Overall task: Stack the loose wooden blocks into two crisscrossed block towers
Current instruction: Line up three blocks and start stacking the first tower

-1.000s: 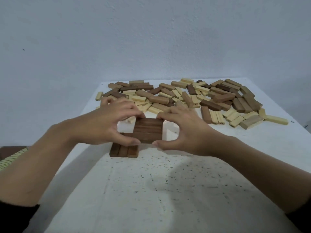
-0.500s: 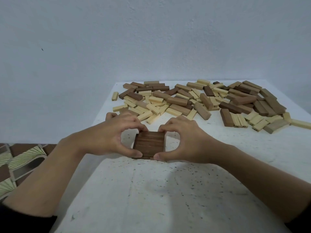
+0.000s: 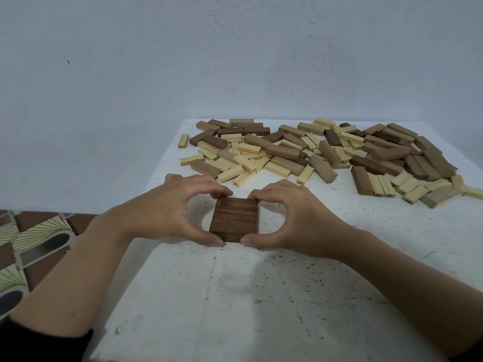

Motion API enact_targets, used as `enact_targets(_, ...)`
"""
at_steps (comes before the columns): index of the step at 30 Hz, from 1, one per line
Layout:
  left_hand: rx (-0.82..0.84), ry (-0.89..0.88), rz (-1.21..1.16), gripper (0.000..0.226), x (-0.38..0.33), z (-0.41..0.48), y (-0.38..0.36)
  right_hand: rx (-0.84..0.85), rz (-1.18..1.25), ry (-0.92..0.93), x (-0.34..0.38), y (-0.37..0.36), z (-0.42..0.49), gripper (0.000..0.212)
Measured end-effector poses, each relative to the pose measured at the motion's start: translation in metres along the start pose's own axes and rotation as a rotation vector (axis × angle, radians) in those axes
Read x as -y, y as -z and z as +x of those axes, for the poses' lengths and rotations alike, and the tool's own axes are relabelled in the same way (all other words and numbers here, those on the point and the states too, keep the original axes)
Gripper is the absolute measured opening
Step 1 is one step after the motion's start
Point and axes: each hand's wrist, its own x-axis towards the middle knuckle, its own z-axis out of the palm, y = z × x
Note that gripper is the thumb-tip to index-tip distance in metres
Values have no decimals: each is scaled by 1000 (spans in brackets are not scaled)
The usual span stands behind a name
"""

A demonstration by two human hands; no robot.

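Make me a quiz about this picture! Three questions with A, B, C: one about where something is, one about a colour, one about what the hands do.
1. Where are the loose blocks? A. On the floor. B. At the far end of the table. C. In a box.
2. What colour is the stack? A. Pale yellow. B. Blue. C. Dark brown.
3. What do the left hand and right hand do? A. Both hold the stack. B. Both lie flat, apart from it. C. Only one touches it.
1 B: the pile spreads across the far end.
2 C: its top blocks are dark wood.
3 A: both curl round its edges.
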Motion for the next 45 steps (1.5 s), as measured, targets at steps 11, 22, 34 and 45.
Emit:
enact_targets(11,-15,-14,-48,65,0,0,-5,-37,16,18,2,-2,-1,71)
enact_targets(22,-46,-5,-22,68,-2,0,-8,-52,-23,19,5,-3,-1,68)
enact_targets(34,-17,-11,-43,66,-1,-1,-10,-22,3,12,6,-3,-4,67)
enact_targets(45,-11,1,-54,72,0,-5,-7,-12,111,-30,-4,-3,-6,88)
